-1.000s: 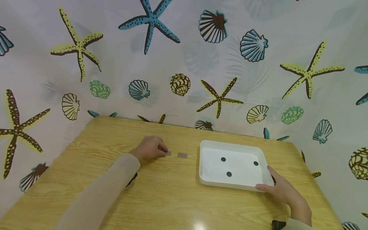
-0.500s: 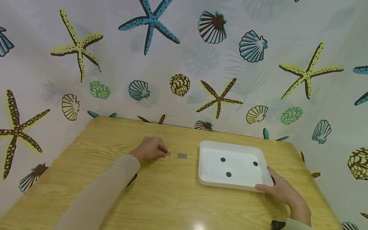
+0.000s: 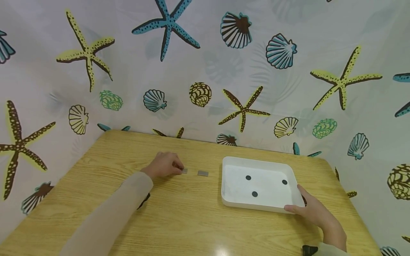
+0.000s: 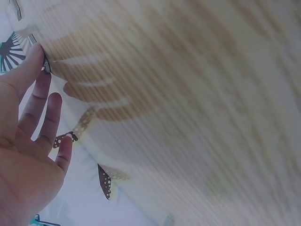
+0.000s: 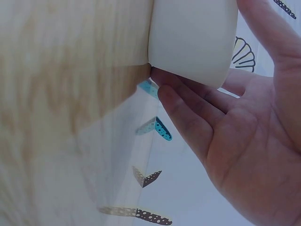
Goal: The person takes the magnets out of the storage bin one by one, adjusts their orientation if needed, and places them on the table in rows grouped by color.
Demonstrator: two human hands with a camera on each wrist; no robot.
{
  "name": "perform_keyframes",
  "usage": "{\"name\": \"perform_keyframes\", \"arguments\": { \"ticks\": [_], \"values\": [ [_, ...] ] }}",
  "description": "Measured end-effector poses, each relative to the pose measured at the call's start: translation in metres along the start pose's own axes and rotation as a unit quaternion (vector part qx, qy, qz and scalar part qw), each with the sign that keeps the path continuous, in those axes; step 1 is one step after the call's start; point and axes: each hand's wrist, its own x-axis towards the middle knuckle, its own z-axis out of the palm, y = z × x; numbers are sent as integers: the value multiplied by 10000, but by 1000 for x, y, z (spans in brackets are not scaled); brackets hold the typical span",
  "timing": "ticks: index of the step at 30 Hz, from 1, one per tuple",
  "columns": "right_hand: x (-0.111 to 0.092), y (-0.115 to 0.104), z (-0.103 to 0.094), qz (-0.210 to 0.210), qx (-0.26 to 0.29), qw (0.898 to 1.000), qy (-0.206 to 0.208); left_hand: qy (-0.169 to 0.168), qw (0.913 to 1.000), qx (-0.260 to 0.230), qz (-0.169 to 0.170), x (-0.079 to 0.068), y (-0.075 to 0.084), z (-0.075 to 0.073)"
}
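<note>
On a woodgrain table (image 3: 179, 220) before shell-printed cloth (image 3: 205, 64), left hand (image 3: 161, 164) pinches grey strip (image 3: 184, 171), right hand (image 3: 313, 209) grips tray (image 3: 269, 190).

We see one small flat grey rectangle (image 3: 184, 171) partly hidden by the left hand (image 3: 163, 164), whose beige sleeve (image 3: 112, 209) is cropped.

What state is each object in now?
Small grey rectangular piece: pinched by left hand, partly hidden.
Second grey rectangular piece: lying flat, untouched.
Shallow white rectangular tray: open side up, right hand gripping its near right corner.
Three round black discs: lying apart inside the tray.
</note>
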Motion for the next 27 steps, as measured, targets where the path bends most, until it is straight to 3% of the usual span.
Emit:
{"name": "perform_keyframes", "arguments": {
  "ticks": [10, 27],
  "values": [
    [1, 0, -1, 0, 54, 10000, -33, 65, 9998, 207, 1, 0, -9, 0],
    [2, 0, -2, 59, 97, 9999, -66, -35, 9997, 142, -171, -2, -12, -2]
  ]
}}
